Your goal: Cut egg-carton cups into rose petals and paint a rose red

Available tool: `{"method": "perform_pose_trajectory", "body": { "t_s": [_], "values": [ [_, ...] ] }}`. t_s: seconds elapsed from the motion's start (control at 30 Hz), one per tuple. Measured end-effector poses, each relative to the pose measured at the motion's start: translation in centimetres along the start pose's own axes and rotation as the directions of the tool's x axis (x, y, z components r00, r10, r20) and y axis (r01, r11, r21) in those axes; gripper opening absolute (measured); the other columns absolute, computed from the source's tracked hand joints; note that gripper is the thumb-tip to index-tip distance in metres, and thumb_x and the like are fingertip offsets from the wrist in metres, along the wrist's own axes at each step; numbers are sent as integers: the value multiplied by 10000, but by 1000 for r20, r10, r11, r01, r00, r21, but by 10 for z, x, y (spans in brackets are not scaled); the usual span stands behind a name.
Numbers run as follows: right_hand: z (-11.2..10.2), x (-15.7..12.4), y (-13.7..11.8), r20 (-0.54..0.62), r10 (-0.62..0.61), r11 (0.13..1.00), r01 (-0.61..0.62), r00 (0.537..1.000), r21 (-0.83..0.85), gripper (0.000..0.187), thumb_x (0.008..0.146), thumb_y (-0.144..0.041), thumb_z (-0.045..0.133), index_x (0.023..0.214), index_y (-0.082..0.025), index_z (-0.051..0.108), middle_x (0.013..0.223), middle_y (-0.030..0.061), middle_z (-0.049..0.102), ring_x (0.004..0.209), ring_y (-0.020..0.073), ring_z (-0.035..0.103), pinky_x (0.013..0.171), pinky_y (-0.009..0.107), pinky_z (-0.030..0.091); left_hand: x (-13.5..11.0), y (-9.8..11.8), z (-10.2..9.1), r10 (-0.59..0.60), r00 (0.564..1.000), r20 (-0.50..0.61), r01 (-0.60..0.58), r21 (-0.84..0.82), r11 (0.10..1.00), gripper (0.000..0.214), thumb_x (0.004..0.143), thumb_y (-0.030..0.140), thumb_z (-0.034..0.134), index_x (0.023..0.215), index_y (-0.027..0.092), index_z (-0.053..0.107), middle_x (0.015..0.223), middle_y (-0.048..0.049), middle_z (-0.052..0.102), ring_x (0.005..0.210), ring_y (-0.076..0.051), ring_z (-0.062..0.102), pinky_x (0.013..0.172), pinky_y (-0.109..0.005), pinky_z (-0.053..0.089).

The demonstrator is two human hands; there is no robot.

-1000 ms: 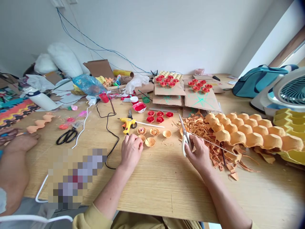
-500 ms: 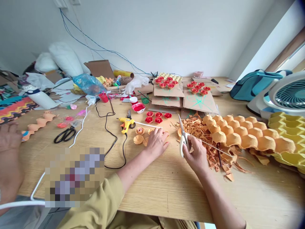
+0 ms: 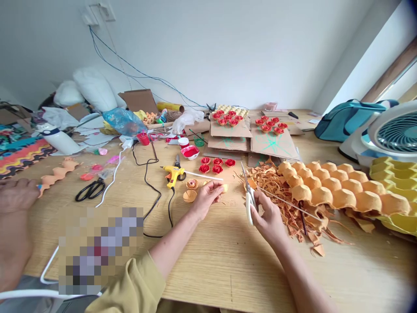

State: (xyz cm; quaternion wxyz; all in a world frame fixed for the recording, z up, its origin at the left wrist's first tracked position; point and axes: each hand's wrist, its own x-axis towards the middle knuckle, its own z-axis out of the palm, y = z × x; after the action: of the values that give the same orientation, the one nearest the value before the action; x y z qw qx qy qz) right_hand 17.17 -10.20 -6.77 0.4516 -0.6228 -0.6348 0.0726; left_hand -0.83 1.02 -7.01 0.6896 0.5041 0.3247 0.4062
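My left hand (image 3: 206, 201) pinches a small pale-orange egg-carton cup piece (image 3: 225, 188) just above the table. In my right hand (image 3: 269, 218) are white-handled scissors (image 3: 249, 200), blades pointing up and away from me. Beside my left hand lie cut cup pieces (image 3: 190, 196), partly hidden by the hand. A yellow glue gun (image 3: 174, 174) rests left of them, with a white stick at its back. Farther off sit several red-painted carton roses (image 3: 217, 165). Right of the scissors spreads a heap of orange carton trimmings (image 3: 295, 217).
An orange egg carton (image 3: 340, 187) and yellow cartons (image 3: 395, 178) lie right, before a white fan (image 3: 394, 130). Cardboard sheets (image 3: 275, 145) hold more red roses. Left are black-handled scissors (image 3: 90, 190), cables, and another person's hand (image 3: 19, 195) by an orange carton strip (image 3: 58, 174).
My left hand has lifted off the cup pieces and now pinches one. The scissors remain in my right hand. At left, the other person's hand has changed pose.
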Motion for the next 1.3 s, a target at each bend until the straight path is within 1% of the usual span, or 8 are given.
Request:
{"method": "perform_pose_trajectory", "body": {
  "t_s": [0.1, 0.2, 0.37, 0.53, 0.67, 0.87, 1.13, 1.3],
  "values": [
    [3, 1, -1, 91, 0, 1000, -1, 996, 9, 122, 900, -333, 537, 849, -224, 520, 720, -13, 570, 653, 164, 508, 644, 285, 415, -3, 2, -5, -47, 999, 5, 47, -123, 991, 399, 660, 431, 828, 826, 153, 595, 717, 33, 595, 532, -38, 454, 503, -170, 332],
    [6, 3, -3, 183, -44, 998, 51, 982, -33, 150, 896, -315, 525, 792, -223, 469, 679, -30, 523, 616, 150, 468, 650, 292, 395, -4, 3, -7, -60, 998, 20, 63, -198, 978, 395, 646, 395, 847, 815, 153, 585, 675, 42, 581, 511, -38, 456, 491, -176, 309],
    [8, 2, -2, 264, -108, 984, 141, 958, -107, 156, 868, -267, 545, 785, -224, 420, 703, -38, 511, 651, 148, 487, 745, 324, 385, -9, 3, -5, -66, 997, 40, 74, -241, 968, 387, 653, 388, 849, 842, 147, 611, 672, 38, 569, 509, -36, 426, 495, -192, 315],
    [5, 2, 0, 279, -133, 961, 193, 951, -198, 147, 857, -315, 583, 853, -224, 468, 761, -16, 570, 714, 176, 541, 798, 361, 367, -13, 6, -2, -68, 997, 45, 76, -228, 971, 385, 636, 386, 859, 806, 149, 607, 644, 55, 517, 486, -24, 387, 452, -180, 245],
    [2, 3, -2, 285, -145, 939, 223, 947, -263, 157, 841, -330, 601, 886, -226, 492, 796, 3, 605, 751, 200, 571, 813, 371, 365, -14, 7, -2, -84, 995, 52, 93, -208, 974, 386, 631, 385, 860, 763, 148, 585, 666, 42, 536, 499, -24, 393, 437, -169, 216],
    [2, 4, -1, 275, -157, 909, 247, 949, -335, 190, 821, -358, 615, 921, -233, 514, 857, 34, 639, 810, 240, 592, 836, 389, 364, -14, 4, -3, -41, 997, 63, 51, -167, 985, 334, 676, 380, 835, 762, 147, 611, 642, 43, 533, 504, -28, 373, 432, -163, 223],
    [3, 4, 0, 275, -170, 886, 269, 946, -377, 204, 829, -383, 608, 941, -226, 539, 868, 46, 640, 819, 242, 587, 859, 397, 354, -14, 1, -3, -37, 997, 73, 46, -120, 992, 315, 682, 378, 835, 814, 144, 671, 681, 21, 586, 506, -28, 353, 447, -175, 229],
    [2, 3, -5, 293, -126, 892, 238, 948, -385, 198, 839, -371, 588, 950, -212, 550, 882, 46, 636, 835, 239, 586, 884, 402, 357, -14, -1, -4, -19, 997, 71, 25, -79, 997, 326, 675, 393, 837, 851, 151, 706, 691, 18, 596, 529, -41, 371, 456, -185, 236]
  ]
}}
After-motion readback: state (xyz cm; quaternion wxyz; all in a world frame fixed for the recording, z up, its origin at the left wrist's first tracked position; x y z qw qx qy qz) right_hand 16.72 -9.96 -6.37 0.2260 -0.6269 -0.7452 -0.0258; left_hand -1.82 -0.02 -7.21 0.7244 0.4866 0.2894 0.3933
